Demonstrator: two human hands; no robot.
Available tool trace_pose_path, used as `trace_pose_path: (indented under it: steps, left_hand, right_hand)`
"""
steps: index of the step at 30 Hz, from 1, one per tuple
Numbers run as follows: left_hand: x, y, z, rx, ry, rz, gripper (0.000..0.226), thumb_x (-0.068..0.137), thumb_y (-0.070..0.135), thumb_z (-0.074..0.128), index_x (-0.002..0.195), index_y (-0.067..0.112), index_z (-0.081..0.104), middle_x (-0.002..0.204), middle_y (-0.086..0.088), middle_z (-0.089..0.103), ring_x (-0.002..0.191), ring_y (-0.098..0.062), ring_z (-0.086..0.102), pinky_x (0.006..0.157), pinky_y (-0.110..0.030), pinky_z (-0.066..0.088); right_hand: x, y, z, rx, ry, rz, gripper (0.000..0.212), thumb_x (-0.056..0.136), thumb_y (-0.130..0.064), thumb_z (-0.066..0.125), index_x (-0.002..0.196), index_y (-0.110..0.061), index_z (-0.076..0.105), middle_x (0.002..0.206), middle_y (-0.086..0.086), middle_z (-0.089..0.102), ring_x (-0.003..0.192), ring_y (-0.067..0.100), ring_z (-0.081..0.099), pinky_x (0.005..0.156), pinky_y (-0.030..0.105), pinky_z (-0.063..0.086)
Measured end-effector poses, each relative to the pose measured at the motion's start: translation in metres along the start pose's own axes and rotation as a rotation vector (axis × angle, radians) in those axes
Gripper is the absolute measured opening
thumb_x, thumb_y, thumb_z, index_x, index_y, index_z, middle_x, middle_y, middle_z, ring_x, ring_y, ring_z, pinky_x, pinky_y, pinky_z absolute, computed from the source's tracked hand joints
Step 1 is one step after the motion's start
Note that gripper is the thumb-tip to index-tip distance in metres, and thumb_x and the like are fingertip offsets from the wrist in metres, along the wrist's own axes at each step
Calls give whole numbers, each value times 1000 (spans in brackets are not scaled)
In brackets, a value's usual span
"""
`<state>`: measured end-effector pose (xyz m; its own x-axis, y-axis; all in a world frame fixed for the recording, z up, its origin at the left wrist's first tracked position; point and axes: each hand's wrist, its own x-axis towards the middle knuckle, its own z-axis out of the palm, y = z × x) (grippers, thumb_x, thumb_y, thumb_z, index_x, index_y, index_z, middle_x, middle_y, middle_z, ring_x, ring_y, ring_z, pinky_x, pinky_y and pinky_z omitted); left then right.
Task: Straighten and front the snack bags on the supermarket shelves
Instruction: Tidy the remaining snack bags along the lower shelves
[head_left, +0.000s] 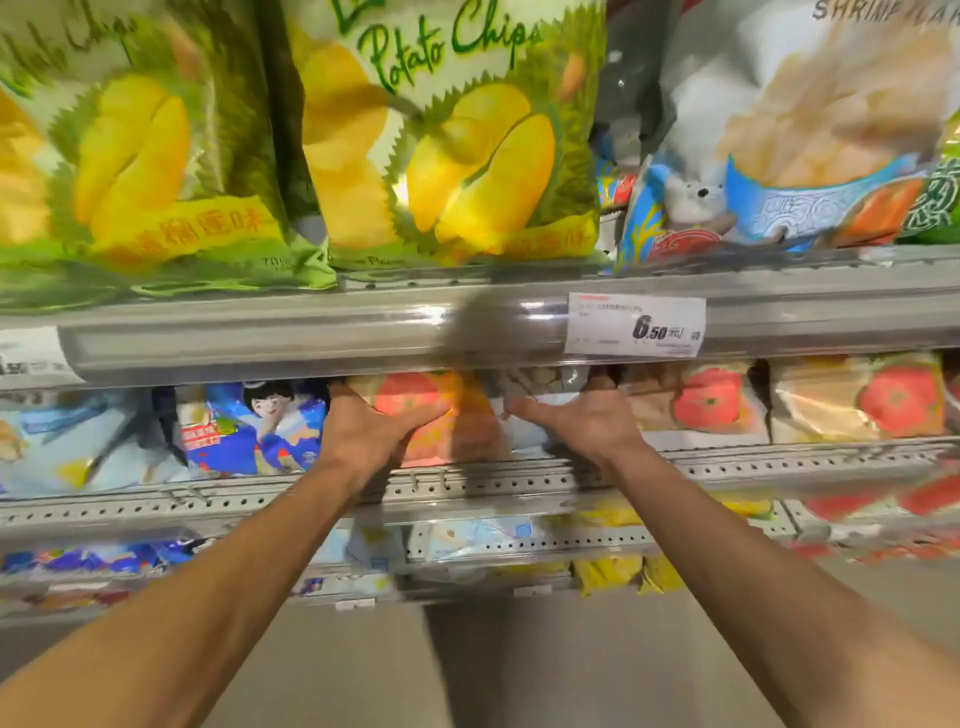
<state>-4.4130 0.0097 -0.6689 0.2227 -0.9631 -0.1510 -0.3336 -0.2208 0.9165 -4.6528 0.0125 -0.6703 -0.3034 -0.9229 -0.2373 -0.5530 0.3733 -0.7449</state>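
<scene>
Reaching under the rail of the upper shelf, the person has both hands on the second shelf down, where the tomato-printed snack bags sit. The left hand is spread against the front of the tomato bag in the middle of the row, thumb lying across its face and fingers running out of sight behind or beside it, so a flat press and a light grip cannot be told apart. The right hand lies just beside it, thumb pointing left toward that bag and fingers tucked up under the rail; whether they curl round anything is hidden.

The work looks partly done. Above, the two durian potato chip bags stand upright, faces forward at the shelf lip, and the shrimp snack bag beside them also faces out. To the right of the hands, two more tomato bags stand forward and fairly square. The bag being handled leans and looks crumpled, so it is the one in hand. Left of it, the blue cartoon bag and its pale neighbour slump at an angle and probably still need straightening. The lower shelves show jumbled yellow and blue packets, too blurred to judge.
</scene>
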Motion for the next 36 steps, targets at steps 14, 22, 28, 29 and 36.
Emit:
trace_pose_path:
  steps: [14, 22, 28, 29, 36]
  left_hand:
    - [2, 4, -10, -3, 49, -226, 59, 37, 51, 94, 61, 15, 52, 45, 4, 55, 38, -8, 50, 41, -21, 43]
    - [-11, 16, 7, 90, 104, -203, 77, 37, 54, 94, 81, -1, 63, 73, -10, 63, 69, -24, 59, 61, -35, 54]
    - [-26, 38, 57, 146, 175, -152, 57, 51, 48, 95, 60, 6, 56, 58, -5, 56, 51, -17, 49, 43, -32, 42]
    - [-29, 42, 66, 173, 186, -124, 58, 54, 50, 93, 56, 9, 52, 54, -2, 50, 46, -13, 42, 42, -29, 35]
    - [-46, 57, 116, 150, 146, 73, 53, 62, 49, 91, 63, 29, 42, 58, 12, 51, 51, 2, 44, 46, -24, 39]
  right_hand:
    - [-38, -18, -19, -26, 258, -2, 52, 66, -59, 86, 71, -13, 62, 69, 4, 67, 71, 26, 65, 71, 38, 54]
    - [-74, 15, -71, 14, 351, -37, 85, 64, -57, 88, 125, -9, 52, 112, 12, 68, 107, 34, 62, 95, 46, 51]
    - [-105, 64, -114, 168, 390, -73, 55, 61, -47, 92, 100, -32, 57, 90, -20, 70, 89, 12, 68, 89, 44, 55]
    - [-108, 74, -119, 196, 403, -64, 54, 60, -44, 93, 98, -32, 57, 90, -22, 69, 89, 10, 68, 91, 44, 55]
    - [-122, 125, -139, 290, 415, -10, 54, 60, -31, 96, 103, -32, 65, 88, -26, 74, 83, -8, 69, 79, 28, 54]
